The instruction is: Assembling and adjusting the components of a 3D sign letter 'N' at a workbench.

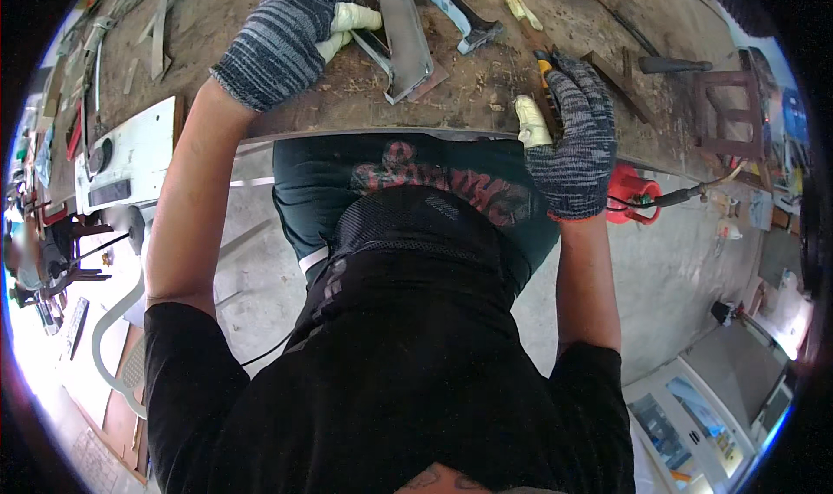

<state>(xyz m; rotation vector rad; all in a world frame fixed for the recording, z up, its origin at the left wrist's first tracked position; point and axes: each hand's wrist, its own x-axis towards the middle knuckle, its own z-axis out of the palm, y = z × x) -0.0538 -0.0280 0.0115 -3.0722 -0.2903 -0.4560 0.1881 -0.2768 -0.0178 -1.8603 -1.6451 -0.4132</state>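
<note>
Both my hands wear grey-and-black knit gloves with pale tape around some fingertips. My left hand (pixel 291 39) is closed at the near left edge of a grey, angular, channel-shaped part (pixel 403 39), pinching it between taped fingers. That part lies on the worn wooden workbench (pixel 304 108), its narrow end toward me. To the right, my right hand (pixel 573 138) curls around a slim tool with an orange-and-black handle (pixel 545 67); the palm hides much of it. Between the hands, beyond the grey part, rests a light-blue and black curved piece (pixel 464 21).
A yellowish tapered piece (pixel 521 8) and a dark-handled tool (pixel 675 65) lie at the bench's far right. Wood strips (pixel 160 26) are at the far left, near a white board (pixel 130 151). A red object (pixel 632 190) stands below the bench edge at right.
</note>
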